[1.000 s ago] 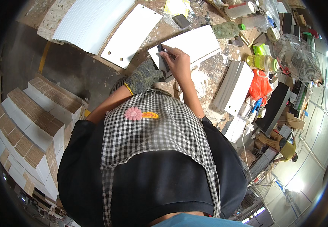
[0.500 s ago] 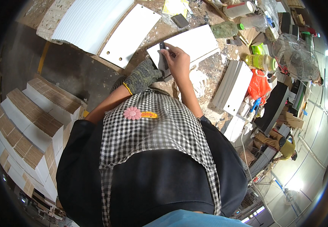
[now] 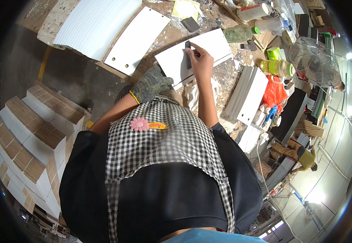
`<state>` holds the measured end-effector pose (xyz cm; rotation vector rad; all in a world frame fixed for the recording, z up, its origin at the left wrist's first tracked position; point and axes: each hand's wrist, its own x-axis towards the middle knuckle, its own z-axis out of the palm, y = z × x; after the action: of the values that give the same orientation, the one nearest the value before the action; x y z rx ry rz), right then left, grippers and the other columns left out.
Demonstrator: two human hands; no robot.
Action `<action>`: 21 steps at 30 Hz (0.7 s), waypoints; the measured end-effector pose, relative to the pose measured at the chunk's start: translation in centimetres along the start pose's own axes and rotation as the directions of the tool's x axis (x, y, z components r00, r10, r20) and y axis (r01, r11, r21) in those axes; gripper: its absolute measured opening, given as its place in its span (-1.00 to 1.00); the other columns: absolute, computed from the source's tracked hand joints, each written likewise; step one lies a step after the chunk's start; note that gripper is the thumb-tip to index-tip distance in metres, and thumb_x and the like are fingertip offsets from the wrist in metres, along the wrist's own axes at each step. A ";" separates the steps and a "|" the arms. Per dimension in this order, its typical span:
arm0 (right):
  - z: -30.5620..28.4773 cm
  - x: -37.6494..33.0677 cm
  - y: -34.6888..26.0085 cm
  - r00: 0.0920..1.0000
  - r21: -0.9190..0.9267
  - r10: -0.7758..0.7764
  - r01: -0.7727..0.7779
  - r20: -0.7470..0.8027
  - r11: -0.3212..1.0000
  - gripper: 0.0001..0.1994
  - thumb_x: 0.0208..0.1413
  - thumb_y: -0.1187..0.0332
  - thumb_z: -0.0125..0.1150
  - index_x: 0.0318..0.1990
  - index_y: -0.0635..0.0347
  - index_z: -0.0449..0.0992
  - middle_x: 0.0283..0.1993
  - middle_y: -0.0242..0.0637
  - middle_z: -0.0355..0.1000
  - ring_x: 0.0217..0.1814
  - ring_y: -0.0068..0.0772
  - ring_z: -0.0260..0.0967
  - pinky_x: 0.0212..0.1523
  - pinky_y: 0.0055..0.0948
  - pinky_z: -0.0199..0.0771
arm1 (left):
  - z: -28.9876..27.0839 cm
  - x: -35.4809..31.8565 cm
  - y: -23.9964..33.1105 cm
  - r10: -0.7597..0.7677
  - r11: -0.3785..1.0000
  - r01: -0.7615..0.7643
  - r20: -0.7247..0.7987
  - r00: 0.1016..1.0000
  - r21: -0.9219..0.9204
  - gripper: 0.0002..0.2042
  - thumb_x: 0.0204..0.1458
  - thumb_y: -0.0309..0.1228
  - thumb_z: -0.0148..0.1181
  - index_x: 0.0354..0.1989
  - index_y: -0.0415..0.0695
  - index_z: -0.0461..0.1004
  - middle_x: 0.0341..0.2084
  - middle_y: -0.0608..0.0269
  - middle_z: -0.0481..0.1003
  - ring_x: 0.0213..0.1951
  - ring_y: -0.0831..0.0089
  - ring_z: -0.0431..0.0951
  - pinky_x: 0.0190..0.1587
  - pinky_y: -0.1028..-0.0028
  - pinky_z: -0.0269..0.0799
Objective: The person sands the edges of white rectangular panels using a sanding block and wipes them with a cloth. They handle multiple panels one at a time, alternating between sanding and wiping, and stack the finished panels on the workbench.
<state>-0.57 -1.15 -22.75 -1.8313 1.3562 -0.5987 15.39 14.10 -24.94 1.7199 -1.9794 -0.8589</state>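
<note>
A white board lies at a slant on the worktable in front of me. My bare right hand is closed on a dark flat block, its thumb and fingers pinching the upper part. The block rests against the board's white face, near its middle. At the board's near left corner is my left hand, in a grey knitted glove with a yellow cuff edge. Its fingers are bent around that corner and grip the board. The underside of the grip is hidden.
Left of the board lie a white panel with holes and a row of stacked white panels. To the right are more white boards, a red plastic bag, bottles and a fan. Cartons stand at left.
My right hand and the dark block have moved right across the board, from near its left end to its middle. My left hand stays at the near corner.
</note>
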 end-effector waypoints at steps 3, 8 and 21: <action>-0.2 0.2 0.3 1.000 -0.024 -0.010 0.010 0.020 1.000 -0.68 0.15 0.30 0.43 0.04 0.17 0.68 -0.40 -0.23 0.62 -0.45 -0.61 0.43 -0.39 -0.49 0.46 | 0.3 0.0 -0.5 0.075 0.997 -0.076 -0.066 0.995 -0.006 -0.79 0.13 -0.29 0.22 -0.09 0.03 0.65 -0.13 -0.06 0.52 -0.04 0.05 0.52 0.02 0.15 0.51; -0.7 1.0 0.4 0.999 -0.120 0.051 -0.050 0.003 0.991 -0.70 0.16 0.31 0.41 0.03 0.18 0.68 -0.39 -0.16 0.62 -0.45 -0.56 0.46 -0.37 -0.46 0.48 | 0.4 0.1 -0.6 0.079 0.993 -0.079 -0.004 0.997 0.083 -0.79 0.13 -0.28 0.23 -0.08 0.04 0.65 -0.15 -0.03 0.53 -0.07 0.06 0.54 0.00 0.15 0.53; -1.0 1.5 0.3 0.991 -0.095 -0.074 0.084 0.110 0.992 -0.67 0.11 0.27 0.47 0.01 0.16 0.69 -0.42 -0.14 0.60 -0.47 -0.50 0.42 -0.36 -0.43 0.47 | 1.0 0.4 -0.8 0.031 0.990 -0.040 0.066 0.997 0.133 -0.76 0.15 -0.23 0.22 -0.05 0.06 0.61 -0.16 -0.04 0.50 -0.04 0.04 0.52 0.03 0.12 0.50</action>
<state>-0.99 -2.91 -22.56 -1.9760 1.2678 -0.4742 15.25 13.85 -26.25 1.7436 -2.1476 -0.7939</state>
